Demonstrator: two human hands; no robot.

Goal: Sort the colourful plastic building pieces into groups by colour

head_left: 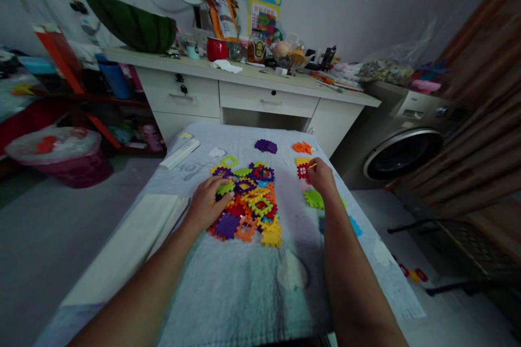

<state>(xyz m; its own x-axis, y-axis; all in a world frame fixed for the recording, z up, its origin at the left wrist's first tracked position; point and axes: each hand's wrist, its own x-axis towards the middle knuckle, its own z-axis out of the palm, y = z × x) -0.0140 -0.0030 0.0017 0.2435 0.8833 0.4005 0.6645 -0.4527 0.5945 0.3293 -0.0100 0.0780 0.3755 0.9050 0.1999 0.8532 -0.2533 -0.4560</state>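
L hand spread on green pc, R hand pinching yellow pc, red pc just beside

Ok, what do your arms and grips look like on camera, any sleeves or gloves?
The left grip and right grip are bare human hands, ungloved. The left forearm and right forearm taper toward the wrists, with no sleeve, watch, cable or marking visible.

Open lane on cloth — between piled pieces and right forearm.
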